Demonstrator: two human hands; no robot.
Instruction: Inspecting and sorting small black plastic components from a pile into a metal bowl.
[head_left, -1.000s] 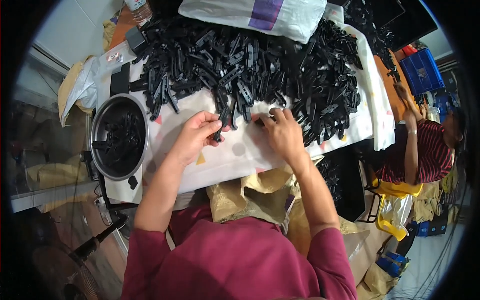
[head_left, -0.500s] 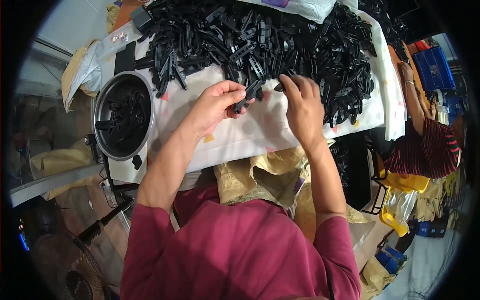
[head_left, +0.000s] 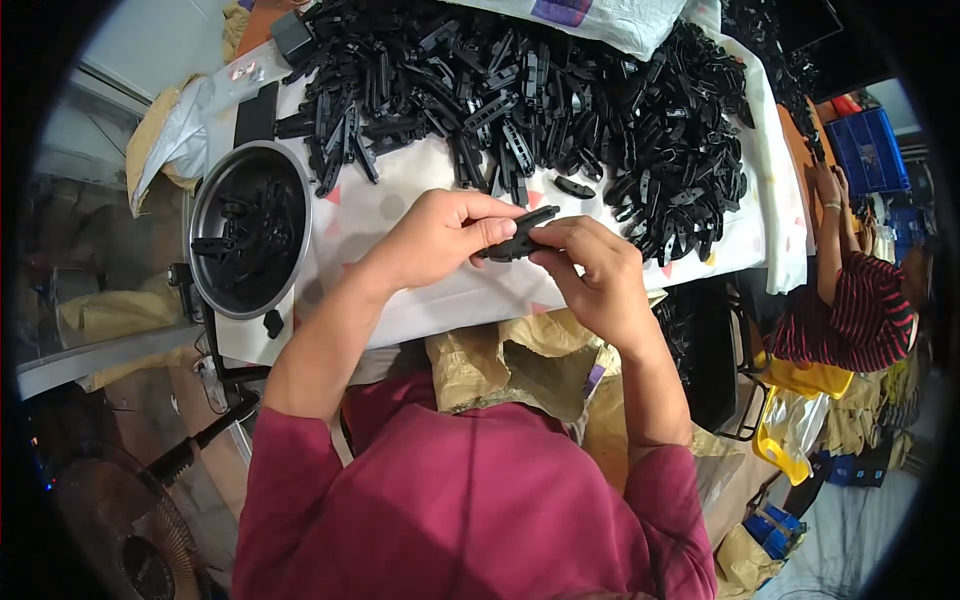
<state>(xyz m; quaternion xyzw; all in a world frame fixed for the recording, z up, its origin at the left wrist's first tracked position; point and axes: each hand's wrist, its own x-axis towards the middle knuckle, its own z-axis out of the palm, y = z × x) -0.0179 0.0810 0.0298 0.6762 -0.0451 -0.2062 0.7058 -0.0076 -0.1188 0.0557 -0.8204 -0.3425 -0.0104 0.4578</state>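
Observation:
A slim black plastic part [head_left: 522, 238] is held between both my hands above the near side of the table. My left hand [head_left: 440, 238] pinches its left end with thumb and fingers. Around its right end close the thumb and fingers of my right hand [head_left: 600, 272]; whether a second piece is in there I cannot tell. Just beyond my hands lies a single curved black piece [head_left: 573, 188]. Long slotted black parts [head_left: 390, 90] are heaped behind it, and smaller curved black parts [head_left: 690, 140] make a pile at the right.
A metal bowl [head_left: 303, 190] with black parts stands on the left of the white tablecloth [head_left: 400, 312]. A white sack [head_left: 620, 25] lies at the back. A brown sack [head_left: 465, 365] hangs at the front edge. Another person [head_left: 850, 300] works at the far right.
My right hand has come away from the right pile and back toward my left hand, closing on the part's right end. My left hand has moved slightly nearer and turned the part.

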